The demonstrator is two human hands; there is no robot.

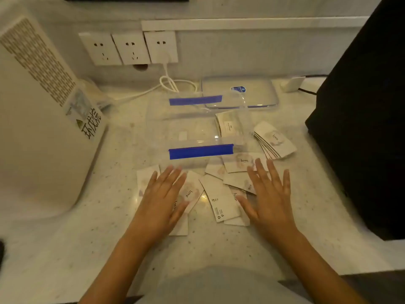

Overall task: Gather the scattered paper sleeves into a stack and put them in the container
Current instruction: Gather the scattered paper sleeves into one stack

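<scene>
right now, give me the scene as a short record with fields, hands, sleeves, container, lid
left hand: open, flat, fingers spread over loose sleeves
right hand: open, flat, fingers spread over loose sleeves
sleeves: scattered and overlapping on the counter, in front of the container
fanned stack: right of the container, on the counter
container: clear, blue clips, open; a few sleeves seem to stand in its right side
lid: off, lying behind the container
counter: pale, speckled

Container [197, 128] flanked by appliances [39, 128]
</scene>
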